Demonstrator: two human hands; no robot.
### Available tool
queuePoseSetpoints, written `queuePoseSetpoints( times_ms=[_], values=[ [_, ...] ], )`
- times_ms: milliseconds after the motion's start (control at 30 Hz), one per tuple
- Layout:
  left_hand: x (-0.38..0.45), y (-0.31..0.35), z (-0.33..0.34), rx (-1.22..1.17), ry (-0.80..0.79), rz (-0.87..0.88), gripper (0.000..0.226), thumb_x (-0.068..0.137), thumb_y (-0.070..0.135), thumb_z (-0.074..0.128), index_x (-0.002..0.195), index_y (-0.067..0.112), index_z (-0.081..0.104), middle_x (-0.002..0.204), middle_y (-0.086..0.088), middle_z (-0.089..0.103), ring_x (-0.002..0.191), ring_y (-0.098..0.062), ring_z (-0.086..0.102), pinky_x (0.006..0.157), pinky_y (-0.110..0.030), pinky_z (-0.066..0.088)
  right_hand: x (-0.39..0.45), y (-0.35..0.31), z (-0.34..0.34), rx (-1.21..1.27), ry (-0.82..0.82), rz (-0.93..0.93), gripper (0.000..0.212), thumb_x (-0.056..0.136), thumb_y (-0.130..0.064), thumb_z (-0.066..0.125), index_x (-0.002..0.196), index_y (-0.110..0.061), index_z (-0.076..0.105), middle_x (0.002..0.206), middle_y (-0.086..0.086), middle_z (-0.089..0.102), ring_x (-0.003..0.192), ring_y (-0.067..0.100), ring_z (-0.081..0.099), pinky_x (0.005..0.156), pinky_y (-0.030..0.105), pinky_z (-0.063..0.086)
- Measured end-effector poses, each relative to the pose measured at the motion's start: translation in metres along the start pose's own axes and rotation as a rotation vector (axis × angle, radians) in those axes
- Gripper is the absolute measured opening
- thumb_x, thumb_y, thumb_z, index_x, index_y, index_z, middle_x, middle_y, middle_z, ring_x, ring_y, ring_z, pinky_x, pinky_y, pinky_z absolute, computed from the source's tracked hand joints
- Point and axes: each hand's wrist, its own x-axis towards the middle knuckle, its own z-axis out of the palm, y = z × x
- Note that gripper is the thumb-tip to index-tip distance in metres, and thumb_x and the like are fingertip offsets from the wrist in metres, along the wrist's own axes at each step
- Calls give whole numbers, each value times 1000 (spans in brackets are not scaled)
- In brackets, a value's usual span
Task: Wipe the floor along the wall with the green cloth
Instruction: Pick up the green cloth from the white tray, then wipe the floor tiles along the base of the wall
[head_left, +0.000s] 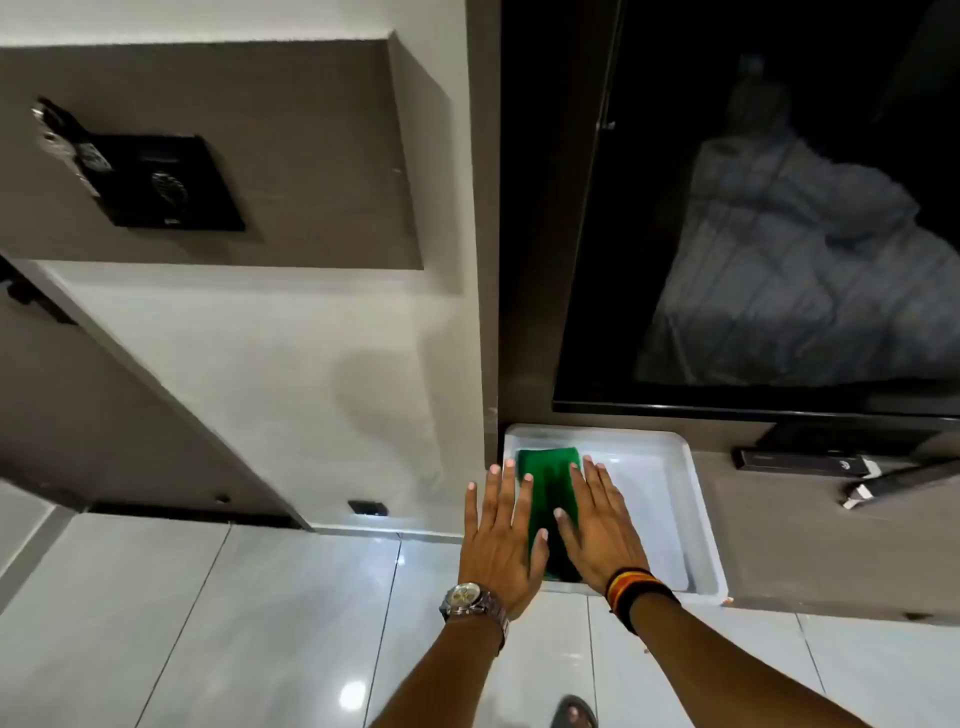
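A folded green cloth (550, 480) lies in the left part of a white tray (702, 519) that sits on a brown desk. Both my hands are stretched out flat over the cloth with fingers apart. My left hand (501, 540), with a metal watch on the wrist, covers the cloth's left edge and the tray's left rim. My right hand (602, 530), with a striped wristband, lies over the cloth's right side. Neither hand grips the cloth, and I cannot tell whether the palms touch it.
A black TV screen (753, 208) stands behind the tray, with two remotes (802, 462) on the desk (831, 561) to the right. Glossy white floor tiles (260, 623) run along the white wall (270, 389). A black safe (171, 182) sits upper left. A sandalled foot (574, 714) shows below.
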Motion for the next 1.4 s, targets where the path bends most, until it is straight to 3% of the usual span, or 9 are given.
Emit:
queuePoseSetpoints(
  times_ms=[300, 467, 567, 633, 700, 900, 1067, 1300, 1400],
  values=[
    [-11, -28, 2, 113, -138, -116, 77, 104, 49, 41, 171, 14, 29, 180, -15, 22, 167, -35, 18, 132, -52, 2, 59, -5, 45, -157, -246, -92, 96, 97, -65, 38, 158, -11, -13, 166, 10, -21, 154, 33, -18, 122, 46, -11],
    [-19, -46, -4, 39, -135, -177, 77, 106, 53, 37, 173, 17, 26, 182, -14, 18, 168, -34, 12, 131, -54, 8, 61, -10, 51, -72, -178, -29, 75, 99, -12, 43, 160, -10, 1, 169, 12, -5, 156, 30, -11, 127, 49, -3],
    [-25, -68, -9, -5, -147, -173, 77, 108, 54, 36, 174, 19, 21, 184, -10, 8, 169, -28, 1, 133, -52, 1, 66, -13, 33, 104, -151, 39, 70, 93, 4, 43, 159, -9, 21, 168, 12, 17, 156, 31, 13, 128, 45, 13],
    [-29, -92, -13, -14, -139, -161, 75, 110, 57, 28, 174, 19, 21, 184, -9, 9, 169, -28, 3, 133, -52, 1, 61, -29, 13, 241, -110, 121, 65, 94, 3, 44, 156, -12, 30, 162, 15, 34, 144, 38, 39, 122, 45, 31],
    [-34, -118, -19, -20, -115, -158, 75, 110, 57, 26, 174, 19, 21, 184, -9, 9, 169, -28, 4, 134, -52, 1, 47, -50, -9, 345, -22, 155, 62, 97, 0, 48, 155, -17, 34, 156, 14, 43, 136, 39, 48, 118, 43, 36],
    [-78, -217, -30, -35, -113, -210, 75, 112, 58, 25, 174, 15, 21, 184, -10, 7, 169, -32, 12, 134, -54, 3, -18, -171, -26, 386, 58, -160, 72, 95, 7, 50, 155, -28, 33, 159, -19, 33, 142, -5, 34, 119, 16, 22],
    [-132, -278, -25, -25, -187, -365, 79, 111, 59, 17, 169, 9, 36, 179, -18, 20, 164, -40, 27, 130, -57, 9, 0, -256, 43, 360, -143, -283, 74, 98, 0, 46, 156, -38, 23, 160, -30, 16, 143, -18, 18, 116, 5, 13],
    [-203, -316, 62, -5, -151, -571, 75, 110, 54, 28, 167, 6, 39, 177, -20, 27, 163, -39, 26, 134, -54, 2, 55, -263, 223, 224, -566, -140, 64, 101, -4, 42, 158, -27, 23, 167, -5, 22, 152, 16, 24, 123, 26, 16],
    [-238, -330, 126, -8, -243, -594, 76, 107, 54, 33, 164, 5, 44, 175, -22, 30, 160, -43, 34, 130, -59, 13, 68, -229, 301, 149, -677, 20, 60, 100, -3, 40, 156, -20, 26, 161, 4, 32, 146, 26, 36, 122, 35, 25]
  ],
)
